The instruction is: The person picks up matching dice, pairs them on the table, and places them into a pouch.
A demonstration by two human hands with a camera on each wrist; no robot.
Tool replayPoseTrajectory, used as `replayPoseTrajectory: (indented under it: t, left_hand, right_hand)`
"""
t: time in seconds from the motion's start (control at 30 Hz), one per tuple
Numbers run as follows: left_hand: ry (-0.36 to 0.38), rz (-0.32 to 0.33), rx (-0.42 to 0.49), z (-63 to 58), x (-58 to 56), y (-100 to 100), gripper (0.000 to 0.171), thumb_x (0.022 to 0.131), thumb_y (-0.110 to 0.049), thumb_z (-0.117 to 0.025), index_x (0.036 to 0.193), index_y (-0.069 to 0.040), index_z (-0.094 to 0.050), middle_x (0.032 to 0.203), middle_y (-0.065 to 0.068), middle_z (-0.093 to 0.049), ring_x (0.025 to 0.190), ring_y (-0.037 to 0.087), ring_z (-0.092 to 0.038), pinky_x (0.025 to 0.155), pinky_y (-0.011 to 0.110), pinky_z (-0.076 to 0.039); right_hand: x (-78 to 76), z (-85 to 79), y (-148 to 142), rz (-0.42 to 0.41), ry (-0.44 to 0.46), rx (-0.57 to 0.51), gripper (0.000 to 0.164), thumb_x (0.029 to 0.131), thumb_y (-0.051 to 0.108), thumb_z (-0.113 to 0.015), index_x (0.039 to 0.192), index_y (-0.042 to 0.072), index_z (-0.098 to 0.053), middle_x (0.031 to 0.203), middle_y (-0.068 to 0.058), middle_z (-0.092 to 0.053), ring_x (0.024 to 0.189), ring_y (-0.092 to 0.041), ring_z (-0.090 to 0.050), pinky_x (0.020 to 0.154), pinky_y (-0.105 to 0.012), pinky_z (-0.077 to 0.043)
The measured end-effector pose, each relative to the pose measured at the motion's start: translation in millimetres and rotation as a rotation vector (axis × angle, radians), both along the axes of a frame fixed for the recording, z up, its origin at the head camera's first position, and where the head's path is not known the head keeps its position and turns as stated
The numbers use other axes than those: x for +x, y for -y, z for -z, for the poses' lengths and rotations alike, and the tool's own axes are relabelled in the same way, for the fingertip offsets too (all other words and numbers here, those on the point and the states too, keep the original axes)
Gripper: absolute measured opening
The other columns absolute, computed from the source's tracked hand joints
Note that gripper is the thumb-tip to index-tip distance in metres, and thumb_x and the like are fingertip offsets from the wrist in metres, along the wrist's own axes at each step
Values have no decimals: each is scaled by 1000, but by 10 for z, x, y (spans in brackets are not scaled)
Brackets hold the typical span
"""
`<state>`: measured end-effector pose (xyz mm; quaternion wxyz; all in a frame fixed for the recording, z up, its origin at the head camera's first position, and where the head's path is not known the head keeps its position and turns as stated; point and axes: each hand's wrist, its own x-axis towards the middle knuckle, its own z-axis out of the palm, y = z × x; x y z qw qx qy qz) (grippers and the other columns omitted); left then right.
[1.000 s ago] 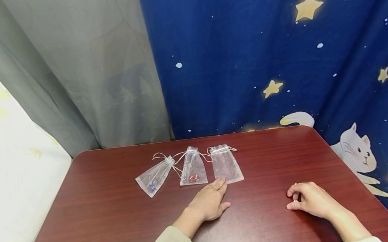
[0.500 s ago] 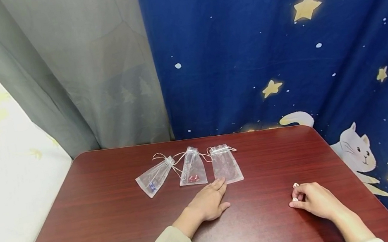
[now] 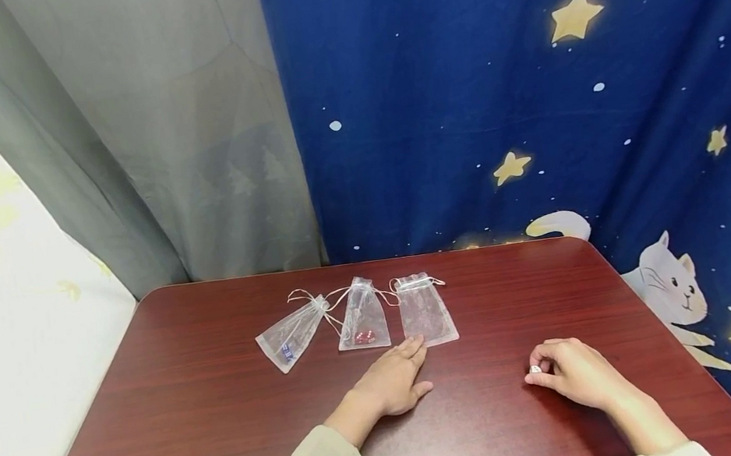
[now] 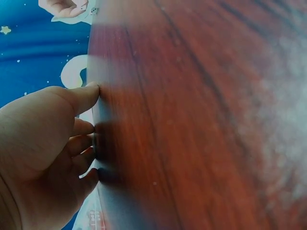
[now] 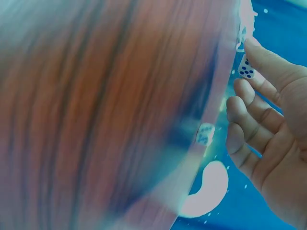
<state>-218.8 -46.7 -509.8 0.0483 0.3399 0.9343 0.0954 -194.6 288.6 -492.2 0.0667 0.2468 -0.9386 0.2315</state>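
My right hand [image 3: 575, 374] pinches a white die [image 5: 246, 67] between thumb and index finger, above the table's right part. A second white die [image 5: 205, 133] lies on the table below the curled fingers in the right wrist view; the hand hides it in the head view. My left hand [image 3: 389, 384] rests flat on the table, its fingertips at the bottom edge of a sheer drawstring pouch [image 3: 426, 309] with nothing visible inside. Left of that lie a pouch [image 3: 364, 311] with red dice [image 3: 364, 336] and a pouch [image 3: 299, 328] with blue dice [image 3: 287, 351].
The reddish-brown table [image 3: 212, 432] has rounded far corners. Behind it hang a grey curtain [image 3: 207, 165] and a blue star-patterned curtain [image 3: 416, 94]. The pouches' white drawstrings lie loose near the far edge.
My right hand has pinched a white die and shifted left with it, slightly away from me. The left hand and the pouches have stayed in place.
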Motion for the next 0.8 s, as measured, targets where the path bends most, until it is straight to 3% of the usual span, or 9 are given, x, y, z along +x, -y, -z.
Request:
replayPoseTrajectory:
  t: [0.47,0.8]
  left_hand:
    - [18,-8,12,-14,8,4,63,101,-37,-61,148,1,-48,159,15,-39,148,26,-34,121,36,-27]
    - [12,-13,13,11,-5,-6,61,102,-36,-59,149,1,-47,159,14,-39,148,26,-34,121,36,-26]
  right_hand:
    - [4,-29,544,-119,9,-10,29,78,25,-88,76,31,-60,71,23,-49,58,5,-45,53,-19,-39]
    - [37,-43,929,-216,27,7,26,80,31,-86,77,25,-61,71,14,-55,58,6,-42,55,-20,-41]
